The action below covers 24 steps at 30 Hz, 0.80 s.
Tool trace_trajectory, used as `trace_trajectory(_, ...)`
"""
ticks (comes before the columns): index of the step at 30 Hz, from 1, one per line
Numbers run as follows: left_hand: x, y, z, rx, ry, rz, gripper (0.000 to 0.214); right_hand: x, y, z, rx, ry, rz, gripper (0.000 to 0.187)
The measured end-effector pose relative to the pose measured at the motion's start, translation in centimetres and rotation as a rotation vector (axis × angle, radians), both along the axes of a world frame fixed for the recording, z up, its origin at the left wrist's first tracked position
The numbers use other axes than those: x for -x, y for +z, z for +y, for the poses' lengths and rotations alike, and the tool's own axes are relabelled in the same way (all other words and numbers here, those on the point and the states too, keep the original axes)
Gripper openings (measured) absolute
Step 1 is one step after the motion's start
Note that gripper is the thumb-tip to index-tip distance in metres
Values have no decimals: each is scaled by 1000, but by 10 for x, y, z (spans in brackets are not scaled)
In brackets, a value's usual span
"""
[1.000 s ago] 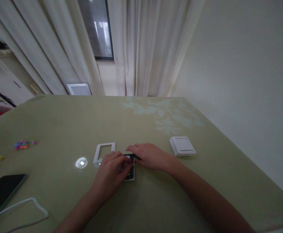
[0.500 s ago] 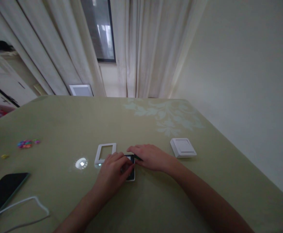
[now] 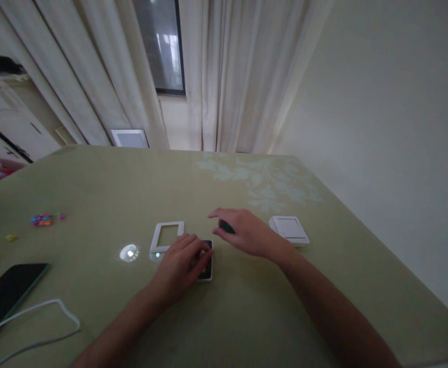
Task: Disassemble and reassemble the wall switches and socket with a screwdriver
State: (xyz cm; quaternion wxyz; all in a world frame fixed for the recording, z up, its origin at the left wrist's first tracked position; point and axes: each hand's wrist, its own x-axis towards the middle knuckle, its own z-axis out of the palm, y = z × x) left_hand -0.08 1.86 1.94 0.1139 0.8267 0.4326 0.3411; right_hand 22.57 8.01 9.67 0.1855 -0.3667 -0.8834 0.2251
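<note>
My left hand [image 3: 181, 260] is closed over a light switch body [image 3: 208, 268] lying on the table, with a white edge and a dark face. Its fingers and thumb curl over that body and hide most of it. My right hand [image 3: 245, 232] is raised a little to the right, apart from the body. A rounded dark green handle [image 3: 227, 226] shows inside its curled fingers, while the index finger points out to the left. Just beyond my left hand lies a white rectangular switch frame [image 3: 162, 237]. To the right of my right hand is a white wall switch [image 3: 290, 228] with its plate on.
A dark phone [image 3: 13, 289] and a white cable [image 3: 61, 309] lie at the table's left front. Small colourful pieces [image 3: 43, 220] and a yellow bit [image 3: 11, 238] are farther back. Curtains [image 3: 247, 76] hang behind the table, and a wall [image 3: 393, 128] runs along the right.
My right hand has lifted off the switch body and moved up and slightly right, with the green handle in it. My left hand stays on the body. The view has tilted slightly.
</note>
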Motion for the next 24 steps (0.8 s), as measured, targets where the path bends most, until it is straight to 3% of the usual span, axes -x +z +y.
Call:
trace_trajectory(1,1,1,1,28,38,-45,23,-3,9,-2,-8,-49,162,15)
trace_trajectory(2,2,2,2,50,71,-74,20,-6,18,-6,2,-98,362,17)
trace_trajectory(3,3,2,3,67,89,-89,19,-9,27,-10,39,-126,591,30)
trace_trajectory(5,2,-2,3,114,67,-93,21,-12,41,-20,197,-74,1058,48)
trace_trajectory(8,-6,-11,-1,220,-24,-105,25,-10,49,-33,419,57,1395,54)
trace_trajectory(17,-22,-8,-13,291,-78,-119,29,25,15,-35,636,89,1453,50)
trace_trajectory(24,-23,-8,-14,299,-98,-125,29,29,8,-35,669,77,1441,50)
